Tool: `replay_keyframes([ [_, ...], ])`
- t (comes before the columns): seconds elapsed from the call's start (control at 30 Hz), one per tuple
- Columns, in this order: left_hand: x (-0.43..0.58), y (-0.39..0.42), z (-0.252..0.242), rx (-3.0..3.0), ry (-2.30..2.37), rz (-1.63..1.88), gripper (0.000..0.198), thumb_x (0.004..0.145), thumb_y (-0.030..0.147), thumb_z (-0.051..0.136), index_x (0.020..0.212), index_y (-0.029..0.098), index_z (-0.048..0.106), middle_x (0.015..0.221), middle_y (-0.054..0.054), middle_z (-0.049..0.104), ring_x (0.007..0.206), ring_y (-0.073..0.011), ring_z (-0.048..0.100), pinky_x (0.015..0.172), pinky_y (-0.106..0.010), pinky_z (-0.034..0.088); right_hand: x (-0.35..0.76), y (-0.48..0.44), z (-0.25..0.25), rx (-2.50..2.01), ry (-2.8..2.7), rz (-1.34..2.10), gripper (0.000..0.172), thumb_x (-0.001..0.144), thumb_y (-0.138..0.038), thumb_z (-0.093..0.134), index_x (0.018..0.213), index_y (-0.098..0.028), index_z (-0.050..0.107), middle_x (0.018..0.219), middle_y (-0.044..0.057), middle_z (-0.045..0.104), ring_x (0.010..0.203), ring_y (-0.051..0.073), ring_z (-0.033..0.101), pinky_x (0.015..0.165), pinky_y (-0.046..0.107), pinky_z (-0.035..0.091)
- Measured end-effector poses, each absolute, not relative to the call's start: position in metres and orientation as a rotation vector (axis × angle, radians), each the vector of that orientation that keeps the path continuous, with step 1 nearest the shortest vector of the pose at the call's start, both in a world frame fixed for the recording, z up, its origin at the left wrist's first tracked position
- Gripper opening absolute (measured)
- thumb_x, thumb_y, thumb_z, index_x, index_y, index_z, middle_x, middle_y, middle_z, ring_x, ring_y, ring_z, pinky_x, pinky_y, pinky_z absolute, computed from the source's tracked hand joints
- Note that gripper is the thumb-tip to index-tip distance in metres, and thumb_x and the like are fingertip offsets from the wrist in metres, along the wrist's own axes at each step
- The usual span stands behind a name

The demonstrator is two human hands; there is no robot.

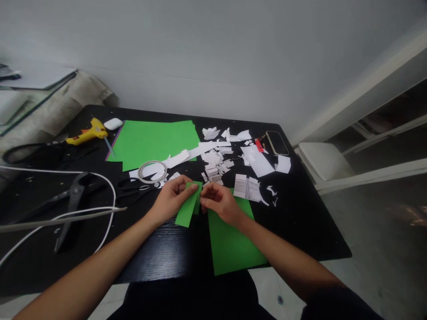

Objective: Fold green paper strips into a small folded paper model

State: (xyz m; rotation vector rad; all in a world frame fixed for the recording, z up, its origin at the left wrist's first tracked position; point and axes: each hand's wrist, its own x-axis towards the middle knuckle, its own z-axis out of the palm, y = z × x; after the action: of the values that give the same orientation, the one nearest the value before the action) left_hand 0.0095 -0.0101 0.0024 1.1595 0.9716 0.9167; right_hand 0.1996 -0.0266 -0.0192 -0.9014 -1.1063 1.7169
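Note:
My left hand pinches a folded green paper strip between thumb and fingers, above the black table. The strip hangs down in two flaps. My right hand is at the strip's right edge, its fingers curled and thumb pressed in; the fingertips meet at that edge, partly hidden. Beneath my right hand and wrist lies a larger green sheet, reaching the table's front edge. Just beyond my left hand, a roll of tape rests on white paper strips.
Green sheets lie at the back. White paper scraps cover the middle. A yellow glue gun, scissors and a white cable are on the left. A phone lies at the back right of the table.

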Motion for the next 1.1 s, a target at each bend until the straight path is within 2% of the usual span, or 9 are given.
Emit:
replay_keyframes([
  [0.23, 0.0093, -0.0106, 0.0056, 1.166, 0.996, 0.918, 0.039, 0.082, 0.052, 0.081, 0.082, 0.017, 0.062, 0.056, 0.006, 0.061, 0.043, -0.0070, 0.050, 0.041, -0.016, 0.035, 0.1986, -0.0264, -0.0187, -0.923, -1.117, 1.710, 0.028, 0.074, -0.028, 0.086, 0.084, -0.019, 0.062, 0.069, -0.005, 0.062, 0.053, 0.010, 0.060, 0.053, 0.025, 0.054],
  [0.67, 0.0107, -0.0097, 0.0054, 1.189, 1.020, 0.906, 0.041, 0.082, 0.055, 0.079, 0.081, 0.018, 0.060, 0.056, 0.004, 0.062, 0.044, -0.0099, 0.053, 0.041, -0.019, 0.036, 0.1997, -0.0270, -0.0143, -0.979, -1.177, 1.647, 0.010, 0.079, -0.023, 0.071, 0.081, -0.019, 0.062, 0.066, -0.005, 0.061, 0.053, 0.011, 0.059, 0.053, 0.025, 0.052],
  [0.93, 0.0106, -0.0092, 0.0039, 1.196, 1.018, 0.900, 0.042, 0.082, 0.055, 0.079, 0.083, 0.017, 0.061, 0.057, 0.005, 0.061, 0.045, -0.0091, 0.051, 0.042, -0.019, 0.036, 0.1985, -0.0265, -0.0183, -1.008, -1.169, 1.598, 0.017, 0.078, -0.027, 0.076, 0.085, -0.020, 0.062, 0.069, -0.004, 0.061, 0.056, 0.010, 0.057, 0.055, 0.025, 0.049],
  [1.1, 0.0107, -0.0097, 0.0034, 1.196, 1.018, 0.901, 0.041, 0.082, 0.054, 0.079, 0.083, 0.017, 0.062, 0.055, 0.006, 0.057, 0.044, -0.0080, 0.048, 0.042, -0.018, 0.034, 0.1983, -0.0272, -0.0195, -1.029, -1.215, 1.594, 0.012, 0.079, -0.025, 0.070, 0.085, -0.020, 0.061, 0.064, -0.006, 0.057, 0.053, 0.010, 0.053, 0.053, 0.024, 0.046],
])
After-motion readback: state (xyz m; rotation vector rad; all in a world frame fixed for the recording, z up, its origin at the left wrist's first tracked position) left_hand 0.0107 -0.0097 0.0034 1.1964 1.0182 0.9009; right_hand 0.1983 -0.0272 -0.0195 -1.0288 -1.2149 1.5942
